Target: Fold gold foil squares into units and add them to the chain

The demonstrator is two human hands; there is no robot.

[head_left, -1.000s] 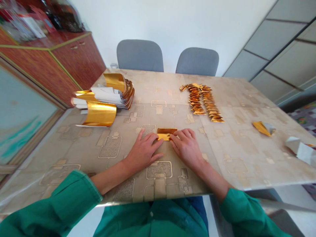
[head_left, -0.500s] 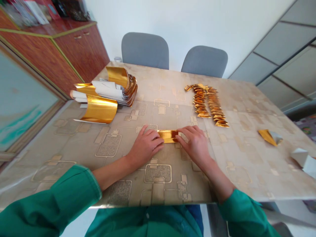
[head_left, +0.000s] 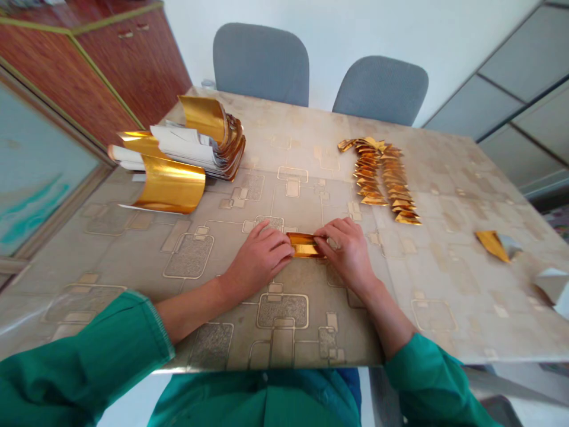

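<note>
A narrow folded strip of gold foil paper [head_left: 304,245] lies on the patterned tablecloth in front of me, creased lengthwise with its long edges raised. My left hand [head_left: 265,255] grips its left end, fingers closed around it. At the opposite end my right hand [head_left: 345,252] pinches the strip between thumb and fingers. The fingertips partly cover both ends. Farther back to the left is a thick stack of curled gold paper sheets [head_left: 174,184] with white backs. Two rows of folded gold paper pieces [head_left: 371,175] lie beyond my right hand.
The table [head_left: 284,332] has its near edge against my body. A loose gold paper piece [head_left: 494,244] and a white paper piece [head_left: 551,284] lie at the right. Two grey chairs [head_left: 261,62] stand behind the table, and a wooden cabinet [head_left: 133,65] rises at the left.
The strip's long edges now stand up more, giving it a trough-like shape. Both hands stay at its ends, with small finger shifts. My view has tilted slightly downward.
</note>
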